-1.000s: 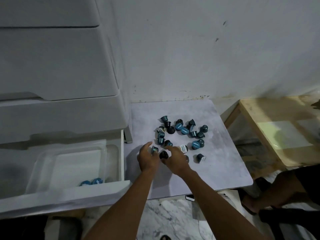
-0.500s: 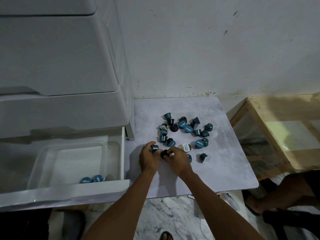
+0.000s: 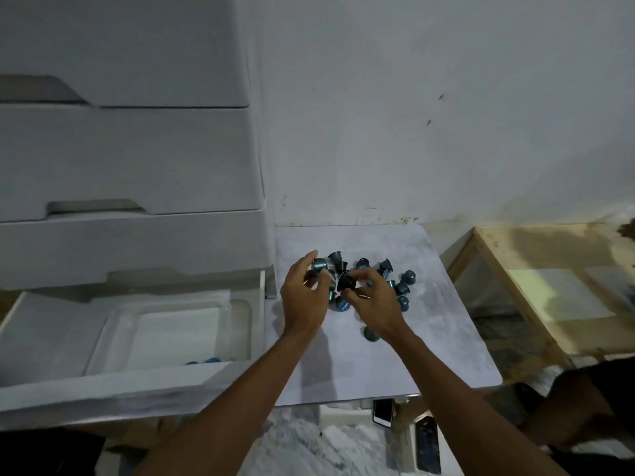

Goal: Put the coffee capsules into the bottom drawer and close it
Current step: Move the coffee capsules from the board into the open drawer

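Observation:
Several teal and black coffee capsules [image 3: 401, 287] lie in a cluster on a pale grey board [image 3: 446, 338]. My left hand [image 3: 304, 297] is raised above the cluster's left side and pinches a teal capsule [image 3: 319, 265] in its fingertips. My right hand [image 3: 372, 300] hovers over the cluster's middle and holds a black capsule [image 3: 346, 281]. The bottom drawer [image 3: 113, 379] of a white drawer unit stands pulled out at the left. A clear tray [image 3: 237, 314] sits inside it, with two blue capsules [image 3: 206, 361] at its front edge.
The upper drawers [image 3: 130, 166] of the unit are closed. A wooden table [image 3: 536, 290] stands at the right, and a person's dark limb [image 3: 584, 407] shows at the lower right. A phone [image 3: 383, 412] lies on the marble floor below the board.
Both hands have lifted off the board, each with a capsule pinched in its fingers. The camera has tilted upward, showing more of the drawer unit.

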